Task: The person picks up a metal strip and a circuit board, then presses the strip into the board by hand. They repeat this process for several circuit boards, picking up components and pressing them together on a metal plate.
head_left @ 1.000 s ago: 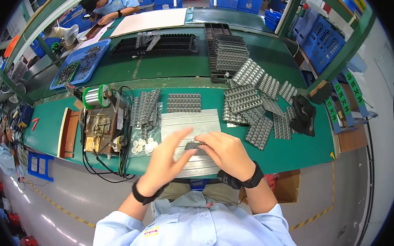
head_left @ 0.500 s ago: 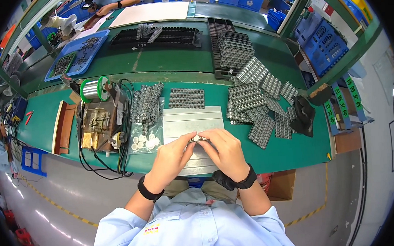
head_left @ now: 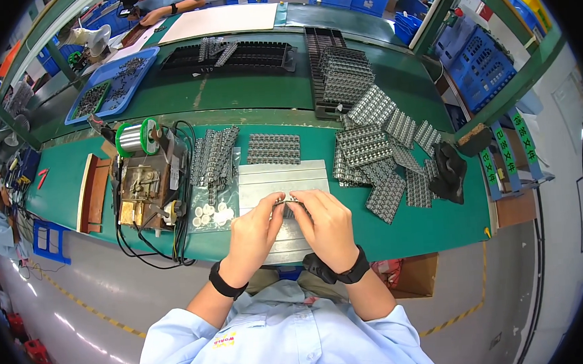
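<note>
Above a ridged silver metal plate (head_left: 281, 176), my left hand (head_left: 249, 236) and my right hand (head_left: 328, 228) meet at their fingertips. Both are closed in a pinch on a small, narrow metallic-looking strip (head_left: 287, 201). Fingers cover most of it, so its exact kind cannot be made out. Just beyond the plate lies a flat grey panel (head_left: 274, 148) with rows of small components. To its left, a pile of similar panels (head_left: 215, 154) rests on a clear plastic bag, with several white round pieces (head_left: 212, 215) nearer to me.
A machine with a solder wire spool (head_left: 136, 138) and loose black cables stands at the left. Many loose panels (head_left: 369, 144) and a black cloth (head_left: 448, 172) lie at the right. Farther back are a blue tray (head_left: 139, 70) and black racks (head_left: 230, 59). Another person works beyond.
My hands have turned slightly, and the fingertips have shifted a little to the left. The pinched strip now shows darker and less white. The surrounding things have stayed in place.
</note>
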{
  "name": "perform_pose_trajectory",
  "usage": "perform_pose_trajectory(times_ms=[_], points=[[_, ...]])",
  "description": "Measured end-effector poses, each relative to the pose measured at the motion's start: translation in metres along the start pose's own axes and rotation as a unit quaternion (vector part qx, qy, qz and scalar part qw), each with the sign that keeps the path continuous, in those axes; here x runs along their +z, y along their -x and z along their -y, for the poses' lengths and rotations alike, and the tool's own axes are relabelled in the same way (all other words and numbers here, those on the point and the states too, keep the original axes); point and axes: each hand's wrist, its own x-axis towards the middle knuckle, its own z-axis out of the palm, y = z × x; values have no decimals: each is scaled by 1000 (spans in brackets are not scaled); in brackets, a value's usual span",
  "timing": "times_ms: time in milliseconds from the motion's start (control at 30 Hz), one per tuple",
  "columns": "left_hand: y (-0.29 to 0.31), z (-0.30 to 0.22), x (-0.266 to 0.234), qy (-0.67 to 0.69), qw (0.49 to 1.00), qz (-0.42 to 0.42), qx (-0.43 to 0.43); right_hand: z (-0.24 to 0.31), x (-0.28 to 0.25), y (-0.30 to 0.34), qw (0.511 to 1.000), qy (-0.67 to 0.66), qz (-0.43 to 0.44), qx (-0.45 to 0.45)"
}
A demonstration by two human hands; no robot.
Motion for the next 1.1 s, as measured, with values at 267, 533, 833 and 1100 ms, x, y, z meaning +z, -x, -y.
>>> perform_pose_trajectory(times_ms=[267,533,833,1100], points=[[-6,1,-1,24,1000,10,6,3,1,2,999,-9,-23,39],[-21,-7,4,232,971,58,-9,-18,-13,3,990,-139,18,24],[-13,-5,2,55,994,89,24,-16,-11,5,994,-103,11,44],[-6,-10,12,23,999,31,4,-6,0,14,994,-66,-21,81]])
